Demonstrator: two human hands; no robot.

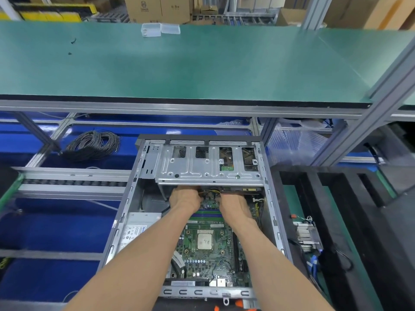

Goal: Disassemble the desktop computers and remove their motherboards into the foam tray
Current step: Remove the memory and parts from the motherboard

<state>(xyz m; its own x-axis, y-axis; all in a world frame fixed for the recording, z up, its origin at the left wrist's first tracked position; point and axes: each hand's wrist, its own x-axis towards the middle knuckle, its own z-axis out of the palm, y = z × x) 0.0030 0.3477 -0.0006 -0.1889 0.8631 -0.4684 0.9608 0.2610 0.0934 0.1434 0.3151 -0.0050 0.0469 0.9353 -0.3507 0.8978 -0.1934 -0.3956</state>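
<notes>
An open desktop computer case (272,198) lies in front of me with its side panel off. Inside it sits the green motherboard (203,259) with a bare silver processor (204,240) in the middle. A metal drive cage (208,167) spans the far end of the case. My left hand (185,199) and my right hand (233,204) both reach under the near edge of that cage, fingers curled among the coloured cables (211,191) at the board's far end. The fingertips are hidden, so what each grips cannot be made out. A grey power supply (137,230) lies at the case's left.
A long green workbench (179,63) runs across the back with clear plastic boxes (160,29) on it. A coil of grey cable (93,145) lies at left on blue bins. A heatsink with fan (307,235) rests on black foam (350,221) at right.
</notes>
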